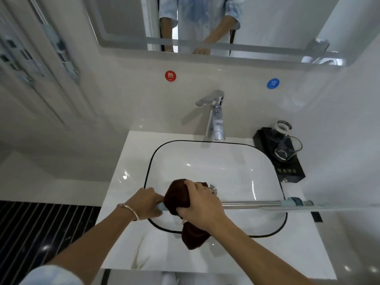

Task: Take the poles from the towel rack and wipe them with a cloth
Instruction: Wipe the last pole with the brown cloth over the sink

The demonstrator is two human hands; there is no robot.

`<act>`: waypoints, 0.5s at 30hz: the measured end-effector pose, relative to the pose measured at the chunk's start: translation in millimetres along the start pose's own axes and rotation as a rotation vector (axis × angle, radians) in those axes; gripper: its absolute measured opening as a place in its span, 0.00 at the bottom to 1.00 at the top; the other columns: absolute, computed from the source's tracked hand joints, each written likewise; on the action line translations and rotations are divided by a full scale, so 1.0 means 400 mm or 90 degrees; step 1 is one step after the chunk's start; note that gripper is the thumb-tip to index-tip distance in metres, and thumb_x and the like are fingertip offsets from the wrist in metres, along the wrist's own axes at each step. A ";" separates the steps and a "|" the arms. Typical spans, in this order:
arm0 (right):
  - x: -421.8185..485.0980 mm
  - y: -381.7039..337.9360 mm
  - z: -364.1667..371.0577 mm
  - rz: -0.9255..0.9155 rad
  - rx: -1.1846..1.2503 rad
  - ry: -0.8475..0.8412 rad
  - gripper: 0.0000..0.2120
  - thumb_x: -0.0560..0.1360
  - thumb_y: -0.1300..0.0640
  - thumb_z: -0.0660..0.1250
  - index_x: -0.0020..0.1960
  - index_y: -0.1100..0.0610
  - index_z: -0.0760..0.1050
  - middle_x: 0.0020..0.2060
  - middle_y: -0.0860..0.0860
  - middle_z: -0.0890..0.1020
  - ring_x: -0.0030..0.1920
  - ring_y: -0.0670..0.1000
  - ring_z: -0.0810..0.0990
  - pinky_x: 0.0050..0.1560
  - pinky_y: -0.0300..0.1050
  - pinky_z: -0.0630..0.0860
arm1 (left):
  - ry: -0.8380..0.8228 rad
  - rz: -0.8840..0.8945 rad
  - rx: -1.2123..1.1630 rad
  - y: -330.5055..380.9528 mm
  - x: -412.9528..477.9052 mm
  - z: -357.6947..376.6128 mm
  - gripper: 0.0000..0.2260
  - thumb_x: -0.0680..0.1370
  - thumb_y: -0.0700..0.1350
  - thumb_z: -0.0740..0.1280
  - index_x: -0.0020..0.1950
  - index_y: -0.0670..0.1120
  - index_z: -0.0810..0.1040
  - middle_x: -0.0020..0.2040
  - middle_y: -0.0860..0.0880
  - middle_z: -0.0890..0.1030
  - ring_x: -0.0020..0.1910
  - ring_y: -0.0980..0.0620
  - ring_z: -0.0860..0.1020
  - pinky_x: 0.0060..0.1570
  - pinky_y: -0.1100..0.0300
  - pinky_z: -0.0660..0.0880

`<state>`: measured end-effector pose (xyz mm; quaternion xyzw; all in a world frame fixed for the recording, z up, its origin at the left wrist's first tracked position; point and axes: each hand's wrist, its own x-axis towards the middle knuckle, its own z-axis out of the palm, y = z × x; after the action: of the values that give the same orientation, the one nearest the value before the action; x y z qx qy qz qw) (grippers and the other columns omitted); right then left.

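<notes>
Mirror (267, 21) along the top, cut off by the upper edge; reflected there, only a pale-blue shirt and two forearms. White surface (127, 233) below, near edge partly hidden behind both forearms. Black-rimmed basin (226, 167) set on the surface, near rim covered by the hands and cloth. Metal pole (250, 204) held level across the basin; left stretch hidden inside the cloth and left hand, right end blurred beyond a light-blue collar (296, 202), running toward the right wall. Right hand (200, 204) over the pole, fingers curled round the brown cloth (176, 194), clamping it about the pole; tail of the cloth hanging below the wrist. Left hand (147, 202) just beside the cloth, fingers closed round the pole's light-blue end. Chrome faucet (216, 120) behind the basin. Black tray (292, 171) at right, carrying two clear glasses (286, 149), one overlapping the other. Red sticker (170, 76) and blue sticker (273, 83) on the wall. Drain (212, 188) half hidden behind the cloth and the right hand.
</notes>
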<state>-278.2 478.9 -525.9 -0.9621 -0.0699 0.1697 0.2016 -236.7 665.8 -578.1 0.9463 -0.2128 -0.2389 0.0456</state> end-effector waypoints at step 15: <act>0.071 -0.128 0.106 -0.037 0.000 0.031 0.36 0.72 0.39 0.65 0.75 0.47 0.56 0.74 0.49 0.61 0.74 0.53 0.55 0.69 0.54 0.61 | 0.139 -0.086 -0.368 -0.139 -0.080 0.112 0.28 0.77 0.50 0.66 0.73 0.59 0.57 0.59 0.57 0.74 0.54 0.57 0.77 0.54 0.56 0.76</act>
<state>-270.0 546.6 -549.9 -0.9636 -0.0928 0.1402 0.2078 -262.1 730.4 -614.3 0.9261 -0.0669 -0.1892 0.3194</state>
